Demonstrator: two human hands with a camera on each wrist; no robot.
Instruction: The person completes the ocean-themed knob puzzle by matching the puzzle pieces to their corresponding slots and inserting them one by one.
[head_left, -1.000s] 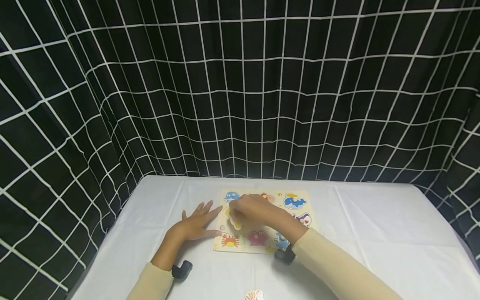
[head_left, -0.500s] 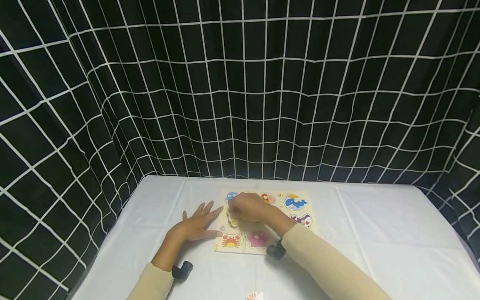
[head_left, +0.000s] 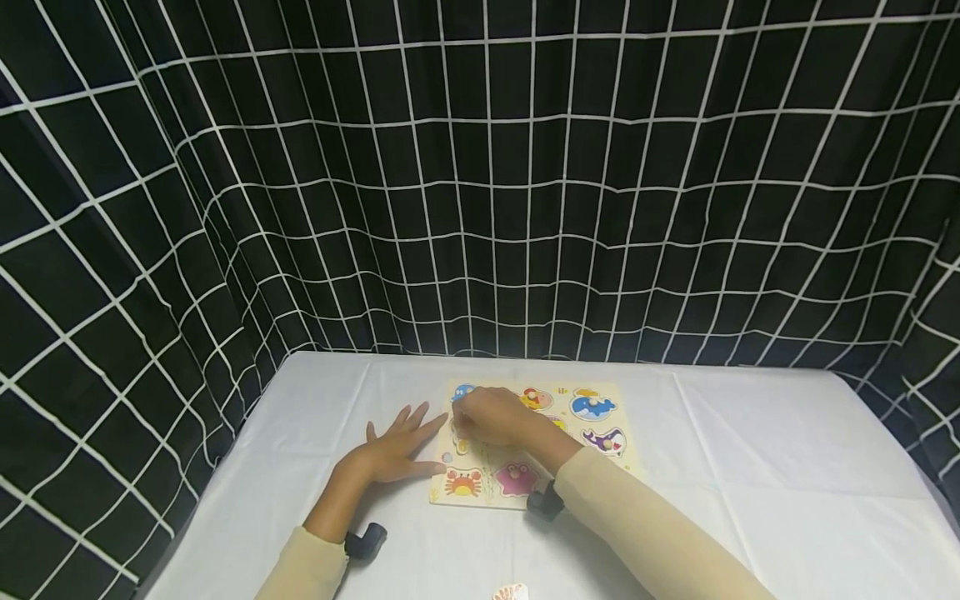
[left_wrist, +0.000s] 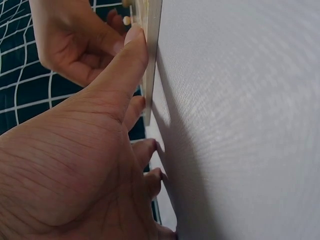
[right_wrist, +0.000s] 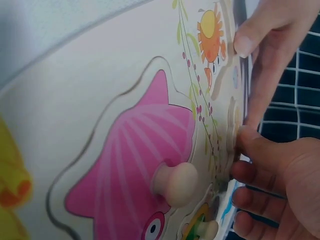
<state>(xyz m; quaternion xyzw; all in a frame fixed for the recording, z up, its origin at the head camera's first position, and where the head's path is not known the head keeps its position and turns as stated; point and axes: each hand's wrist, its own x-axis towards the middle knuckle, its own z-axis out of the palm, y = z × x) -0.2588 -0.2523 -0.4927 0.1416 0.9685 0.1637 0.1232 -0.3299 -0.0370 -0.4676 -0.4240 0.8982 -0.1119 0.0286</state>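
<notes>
A wooden peg puzzle board (head_left: 627, 433) with sea animal pictures lies on the white table. My right hand (head_left: 491, 417) reaches over its left half, fingers curled down and pinching a yellow and white puzzle piece (head_left: 460, 447), mostly hidden beneath them. In the right wrist view, this hand's thumb and fingertips sit low at the board's surface beyond the pink puzzle piece (right_wrist: 135, 150) and its round knob (right_wrist: 181, 185). My left hand (head_left: 393, 454) lies spread at the board's left edge, its thumb (left_wrist: 132, 47) on the border near the crab picture (head_left: 463, 482).
Near the front edge of the table lies a loose shell-patterned piece (head_left: 512, 592). A blue whale piece (head_left: 592, 407) and a purple whale piece (head_left: 604, 442) sit at the board's right side. Black curtains with a white grid (head_left: 540, 208) rise behind the table.
My right hand and forearm have shifted slightly left, and the yellow and white piece has turned and moved a little left under the fingers. The left hand stays in place.
</notes>
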